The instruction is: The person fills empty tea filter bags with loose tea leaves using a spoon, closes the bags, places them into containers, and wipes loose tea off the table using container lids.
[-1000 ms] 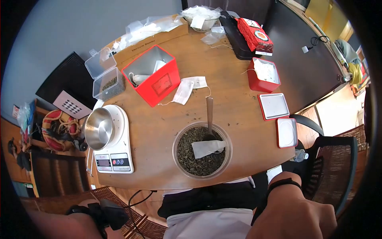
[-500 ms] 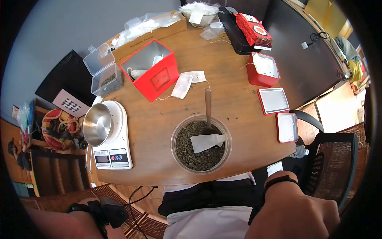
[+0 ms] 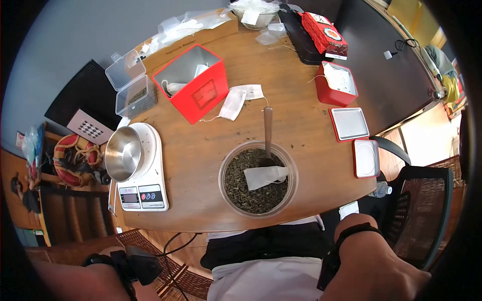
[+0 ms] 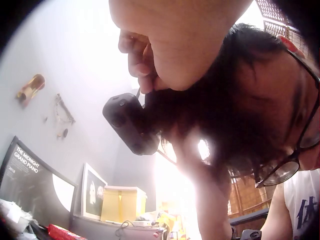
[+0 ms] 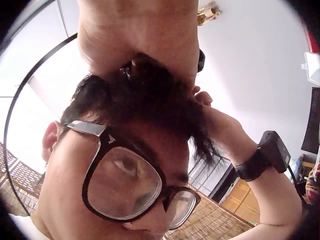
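Observation:
Both arms are raised toward the head. In the left wrist view my left hand (image 4: pixel 175 45) is beside the hair, its fingers (image 4: pixel 134 54) curled close to the black head camera (image 4: pixel 131 125); what they hold I cannot tell. My right hand (image 5: pixel 140 30) is at the top of the head in the right wrist view, its fingers hidden by hair and the hand itself. Low in the head view, the right hand fills the right corner. On the table before me, a round clear tub (image 3: pixel 221 193) holds dried leaves (image 3: pixel 241 185), a spoon (image 3: pixel 268 130) and a white tea bag (image 3: pixel 263 178).
A kitchen scale (image 3: pixel 155 165) bearing a steel pan (image 3: pixel 123 155) stands left. Behind are a red tin (image 3: pixel 203 93), loose tea bags (image 3: pixel 233 103) and a clear lidded box (image 3: pixel 135 103). A smaller red tin (image 3: pixel 334 95) and two lids (image 3: pixel 350 124) lie right.
The head view has shifted, so the table things sit slightly higher in it. The right hand has turned, and its knuckles show less. Things on the table have not moved.

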The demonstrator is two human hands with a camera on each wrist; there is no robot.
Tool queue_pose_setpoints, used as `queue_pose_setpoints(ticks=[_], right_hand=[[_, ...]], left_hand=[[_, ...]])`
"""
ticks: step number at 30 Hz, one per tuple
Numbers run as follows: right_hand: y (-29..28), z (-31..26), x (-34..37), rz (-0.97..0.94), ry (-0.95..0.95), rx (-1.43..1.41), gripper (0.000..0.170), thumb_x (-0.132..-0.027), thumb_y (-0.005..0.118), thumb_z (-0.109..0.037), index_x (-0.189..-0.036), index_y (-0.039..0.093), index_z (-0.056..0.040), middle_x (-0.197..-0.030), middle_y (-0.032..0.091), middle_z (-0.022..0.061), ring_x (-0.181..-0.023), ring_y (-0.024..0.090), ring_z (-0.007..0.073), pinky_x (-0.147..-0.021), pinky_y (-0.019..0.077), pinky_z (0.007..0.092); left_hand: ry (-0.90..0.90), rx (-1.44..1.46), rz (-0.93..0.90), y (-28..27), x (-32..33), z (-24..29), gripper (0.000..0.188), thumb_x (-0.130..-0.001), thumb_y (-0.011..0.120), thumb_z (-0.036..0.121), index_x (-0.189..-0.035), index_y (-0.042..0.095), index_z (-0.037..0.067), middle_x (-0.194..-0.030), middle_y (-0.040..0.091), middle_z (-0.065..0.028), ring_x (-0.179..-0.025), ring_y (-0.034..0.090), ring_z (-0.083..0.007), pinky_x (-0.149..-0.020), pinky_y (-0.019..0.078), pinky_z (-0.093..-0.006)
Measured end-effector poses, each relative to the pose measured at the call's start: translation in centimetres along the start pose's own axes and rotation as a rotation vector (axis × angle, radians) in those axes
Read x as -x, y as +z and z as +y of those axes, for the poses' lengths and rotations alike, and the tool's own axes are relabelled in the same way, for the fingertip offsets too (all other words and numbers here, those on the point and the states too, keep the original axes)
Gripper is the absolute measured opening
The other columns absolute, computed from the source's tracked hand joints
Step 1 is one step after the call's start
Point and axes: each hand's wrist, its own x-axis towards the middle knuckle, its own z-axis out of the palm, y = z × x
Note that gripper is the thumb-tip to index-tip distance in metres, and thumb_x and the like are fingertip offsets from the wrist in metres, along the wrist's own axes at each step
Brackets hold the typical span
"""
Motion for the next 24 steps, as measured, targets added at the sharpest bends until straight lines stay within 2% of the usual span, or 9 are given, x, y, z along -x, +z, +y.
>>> queue_pose_setpoints(ticks=[5,8,20,24], right_hand=[[-0.9,0.5,-1.0,-0.012,0.026,-0.067,0.030,-0.098,0.057,-0.023,-0.093,0.068,0.0049,-0.078,0.067,0.0147,-0.073,0.066,0.0267,-0.069,0.0542,0.0378],[-0.1,0.9,-1.1,-0.014,0.014,-0.110,0.030,-0.098,0.058,-0.023,-0.093,0.068,0.0052,-0.079,0.067,0.0151,-0.074,0.066,0.0270,-0.070,0.0546,0.0382],[1.0,1.4,-1.7,-0.023,0.009,-0.273,0.030,-0.098,0.059,-0.022,-0.096,0.067,0.0066,-0.080,0.068,0.0167,-0.076,0.068,0.0283,-0.072,0.0560,0.0397],[2.0,2.0,-2.1,-0.029,-0.020,-0.338,0.030,-0.098,0.060,-0.022,-0.096,0.067,0.0070,-0.080,0.068,0.0172,-0.077,0.069,0.0287,-0.073,0.0565,0.0402]], left_hand=[[-0.012,0.007,0.035,-0.6,0.6,1.3,0.054,-0.108,0.044,0.036,-0.145,0.046,-0.003,-0.145,0.050,-0.0244,-0.122,0.056,-0.0372,-0.092,0.0533,-0.0421],[-0.033,0.017,0.032,-0.3,-0.3,-0.7,0.054,-0.108,0.044,0.036,-0.145,0.046,-0.002,-0.145,0.050,-0.0243,-0.122,0.056,-0.0373,-0.092,0.0533,-0.0422],[-0.094,0.056,0.063,0.0,-0.5,-0.5,0.053,-0.108,0.044,0.036,-0.145,0.046,-0.002,-0.145,0.050,-0.0241,-0.123,0.056,-0.0377,-0.093,0.0532,-0.0425],[-0.132,0.065,0.051,0.6,-1.5,-2.9,0.053,-0.108,0.044,0.036,-0.145,0.046,-0.002,-0.146,0.049,-0.0241,-0.124,0.055,-0.0379,-0.093,0.0532,-0.0427]])
